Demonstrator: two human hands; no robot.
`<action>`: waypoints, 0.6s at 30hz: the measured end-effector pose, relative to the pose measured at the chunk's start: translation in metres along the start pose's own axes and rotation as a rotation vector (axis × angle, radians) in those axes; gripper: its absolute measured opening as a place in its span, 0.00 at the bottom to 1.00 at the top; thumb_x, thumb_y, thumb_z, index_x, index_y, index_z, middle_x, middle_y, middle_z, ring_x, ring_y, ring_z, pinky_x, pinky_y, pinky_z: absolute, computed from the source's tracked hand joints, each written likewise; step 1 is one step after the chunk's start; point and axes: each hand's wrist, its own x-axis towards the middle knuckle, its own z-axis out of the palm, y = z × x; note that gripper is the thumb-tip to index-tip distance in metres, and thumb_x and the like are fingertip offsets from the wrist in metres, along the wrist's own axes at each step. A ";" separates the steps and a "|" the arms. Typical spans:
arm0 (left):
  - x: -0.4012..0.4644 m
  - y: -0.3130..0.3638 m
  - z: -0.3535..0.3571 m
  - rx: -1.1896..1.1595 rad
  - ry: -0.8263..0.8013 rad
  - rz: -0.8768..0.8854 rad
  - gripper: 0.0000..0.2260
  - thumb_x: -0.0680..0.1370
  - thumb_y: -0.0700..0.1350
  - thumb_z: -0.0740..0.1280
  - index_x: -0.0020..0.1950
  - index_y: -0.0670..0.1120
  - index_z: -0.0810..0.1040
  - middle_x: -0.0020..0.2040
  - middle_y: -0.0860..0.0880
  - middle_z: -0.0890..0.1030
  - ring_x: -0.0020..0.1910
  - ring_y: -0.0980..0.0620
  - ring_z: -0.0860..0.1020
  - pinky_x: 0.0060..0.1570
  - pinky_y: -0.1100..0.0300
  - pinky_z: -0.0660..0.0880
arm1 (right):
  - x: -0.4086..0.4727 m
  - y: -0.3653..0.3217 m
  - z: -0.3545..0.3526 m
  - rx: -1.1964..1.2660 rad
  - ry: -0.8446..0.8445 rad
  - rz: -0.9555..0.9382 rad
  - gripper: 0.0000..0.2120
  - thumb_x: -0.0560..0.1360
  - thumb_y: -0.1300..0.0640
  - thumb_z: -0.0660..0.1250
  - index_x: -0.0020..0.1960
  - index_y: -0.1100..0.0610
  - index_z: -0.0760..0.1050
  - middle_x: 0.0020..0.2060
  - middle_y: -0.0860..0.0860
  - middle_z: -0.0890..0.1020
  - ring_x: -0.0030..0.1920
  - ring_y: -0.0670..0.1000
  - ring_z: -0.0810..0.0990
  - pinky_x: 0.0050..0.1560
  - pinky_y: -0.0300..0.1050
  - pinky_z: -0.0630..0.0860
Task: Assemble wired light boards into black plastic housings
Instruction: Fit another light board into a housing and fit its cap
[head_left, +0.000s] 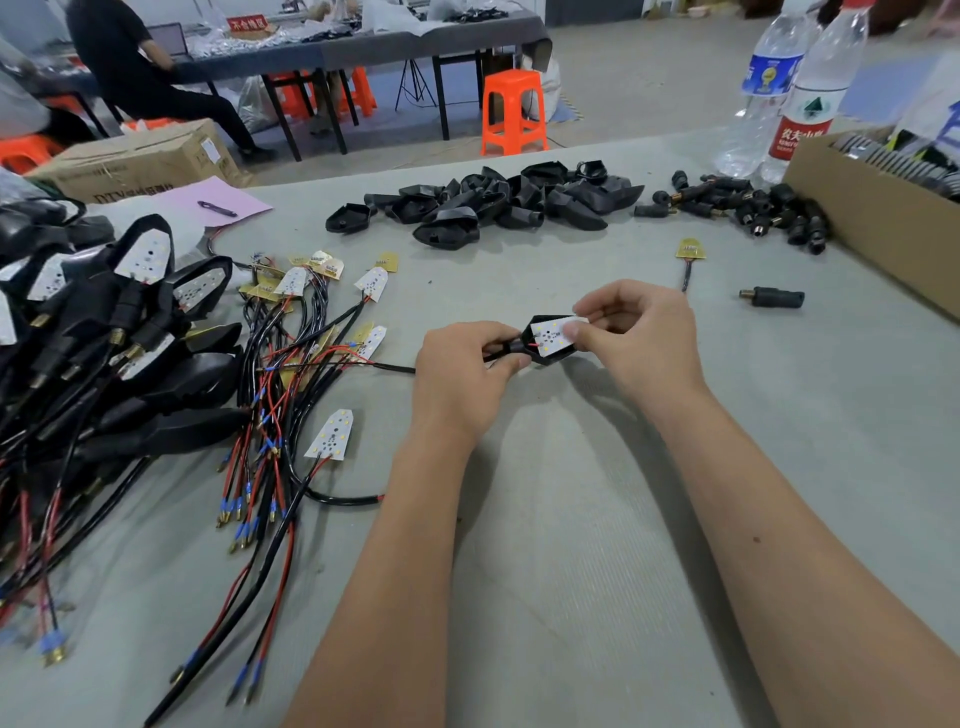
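Note:
At the table's middle my left hand (462, 364) grips the stem end of a black plastic housing (535, 325), its cable trailing off to the left. A white light board (551, 336) lies in the housing's open face. My right hand (631, 325) pinches the board's right edge with thumb and fingers. Loose wired light boards (332, 434) lie in a tangle of black and red wires to the left. Empty black housings (488, 202) are heaped at the back of the table. Finished housings with boards (145, 260) are piled at the far left.
Black connector stems (753, 208) lie at the back right, one more (772, 298) alone near a single wired board (690, 249). A cardboard box (878, 228) sits at the right edge, with two water bottles (800, 98) behind it. Pink paper with a pen (223, 205) lies back left.

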 end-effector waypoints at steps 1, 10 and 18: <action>0.000 0.000 0.001 -0.008 0.001 -0.001 0.08 0.73 0.41 0.75 0.52 0.48 0.88 0.45 0.53 0.87 0.46 0.52 0.84 0.52 0.49 0.79 | 0.000 0.000 0.001 -0.030 0.014 -0.013 0.11 0.68 0.65 0.80 0.41 0.51 0.82 0.34 0.50 0.84 0.35 0.45 0.82 0.44 0.47 0.84; -0.002 0.004 -0.001 -0.153 0.030 0.001 0.11 0.74 0.37 0.76 0.55 0.47 0.88 0.48 0.56 0.87 0.49 0.59 0.85 0.57 0.58 0.80 | 0.001 0.002 0.002 -0.194 0.119 -0.043 0.15 0.66 0.56 0.82 0.50 0.45 0.82 0.47 0.44 0.82 0.39 0.41 0.77 0.44 0.36 0.74; -0.004 0.004 -0.001 -0.084 0.061 0.013 0.12 0.74 0.39 0.76 0.57 0.48 0.87 0.52 0.56 0.86 0.54 0.59 0.81 0.56 0.64 0.74 | 0.003 0.002 -0.007 0.261 -0.188 0.215 0.07 0.76 0.66 0.74 0.53 0.60 0.85 0.39 0.57 0.87 0.30 0.49 0.79 0.27 0.38 0.72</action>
